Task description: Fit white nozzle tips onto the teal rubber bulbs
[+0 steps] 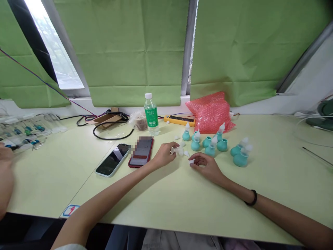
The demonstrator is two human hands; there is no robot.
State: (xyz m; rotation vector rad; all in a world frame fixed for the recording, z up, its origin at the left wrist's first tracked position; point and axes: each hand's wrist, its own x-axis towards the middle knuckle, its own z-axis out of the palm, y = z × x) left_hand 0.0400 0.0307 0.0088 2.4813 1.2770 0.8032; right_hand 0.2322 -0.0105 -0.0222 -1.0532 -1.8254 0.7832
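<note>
My left hand (pixel 164 155) rests on the pale green table (pixel 161 198), fingers pinched on a small clear plastic tip (pixel 179 150). My right hand (pixel 206 165) lies just to its right, fingers curled round another small white piece (pixel 191 161). A loose clear tip (pixel 186 153) lies between the hands. Behind them stand several teal rubber bulbs (pixel 195 144), most with clear nozzle tips; two more bulbs (pixel 241 155) lie to the right. A black band circles my right wrist.
Two phones (pixel 142 152) lie left of my left hand. At the back are a water bottle (pixel 151 115), a pink bubble-wrap bag (pixel 211 111), a yellow tool (pixel 179 120), cables and a cardboard box (pixel 105 120). Another person's hand (pixel 5 170) and packets of parts are far left.
</note>
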